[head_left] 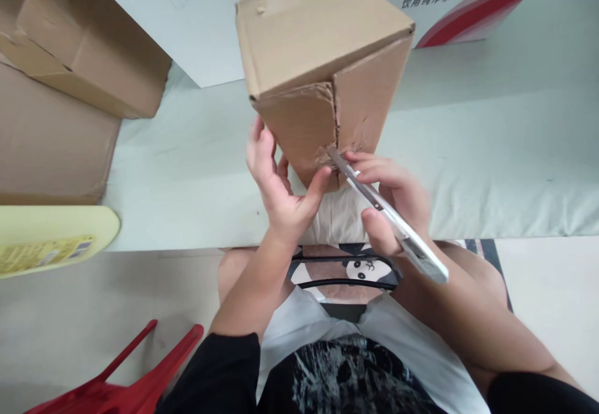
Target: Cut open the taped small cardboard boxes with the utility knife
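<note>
A brown cardboard box (pixel 327 33) stands tilted on the cloth-covered table, its seamed end facing me. My left hand (pixel 285 192) steadies it low on the left, the thumb against the seamed end and the fingers along the side. In my right hand (pixel 397 198) is a utility knife (pixel 397 220) with a white handle. Its blade tip touches the torn, scuffed cardboard at the centre seam. Fingertips of the right hand lie close to the box's lower right edge. What the box contains is hidden.
Larger cardboard boxes (pixel 93 45) stand at the left. A white carton with red lettering (pixel 425 2) is behind the box. A yellow-green object with a label (pixel 56 230) juts in at the left edge. A red plastic stool (pixel 121 395) is on the floor below.
</note>
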Demonstrator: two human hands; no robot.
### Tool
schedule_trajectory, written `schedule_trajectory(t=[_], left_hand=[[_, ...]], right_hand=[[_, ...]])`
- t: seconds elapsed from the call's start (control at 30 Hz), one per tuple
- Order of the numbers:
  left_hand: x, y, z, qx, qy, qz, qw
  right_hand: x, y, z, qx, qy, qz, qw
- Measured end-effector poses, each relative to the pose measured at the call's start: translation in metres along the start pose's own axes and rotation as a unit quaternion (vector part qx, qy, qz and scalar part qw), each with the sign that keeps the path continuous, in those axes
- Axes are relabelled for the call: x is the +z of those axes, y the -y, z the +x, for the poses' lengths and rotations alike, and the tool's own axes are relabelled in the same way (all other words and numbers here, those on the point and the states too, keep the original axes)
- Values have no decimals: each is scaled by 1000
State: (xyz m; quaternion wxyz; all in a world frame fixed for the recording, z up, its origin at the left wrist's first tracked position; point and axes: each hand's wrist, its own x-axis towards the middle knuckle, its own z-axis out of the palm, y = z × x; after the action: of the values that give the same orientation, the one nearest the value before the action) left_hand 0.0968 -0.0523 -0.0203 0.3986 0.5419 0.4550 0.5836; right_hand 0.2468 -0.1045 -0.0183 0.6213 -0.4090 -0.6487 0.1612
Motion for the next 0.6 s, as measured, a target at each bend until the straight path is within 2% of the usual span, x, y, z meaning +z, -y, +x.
schedule_trajectory(t=[0.07, 0.17, 0.23, 0.33, 0.4, 0.47, 0.53, 0.6], left_hand=[[-2, -4, 2, 49, -2, 27, 998], [-8, -11, 11, 115, -41, 68, 990], [-13, -17, 21, 178, -45, 83, 979], [-15, -30, 43, 277, 7, 89, 957], [-10, -39, 57, 247, 89, 96, 960], [-1, -45, 68, 146, 155, 104, 972], [10, -45, 72, 91, 167, 96, 977], [18, -38, 70, 84, 139, 92, 982]], right_hand=[[2, -2, 0, 17, -47, 15, 999], [2, -4, 2, 45, -127, 16, 991], [-2, -3, 4, 73, -142, 5, 987], [-10, -3, 3, 91, -134, 56, 985], [-16, -4, -1, 93, -128, 96, 983], [-22, -5, -8, 98, -129, 109, 981], [-30, -6, -16, 104, -131, 91, 982], [-38, -6, -23, 119, -112, 40, 986]])
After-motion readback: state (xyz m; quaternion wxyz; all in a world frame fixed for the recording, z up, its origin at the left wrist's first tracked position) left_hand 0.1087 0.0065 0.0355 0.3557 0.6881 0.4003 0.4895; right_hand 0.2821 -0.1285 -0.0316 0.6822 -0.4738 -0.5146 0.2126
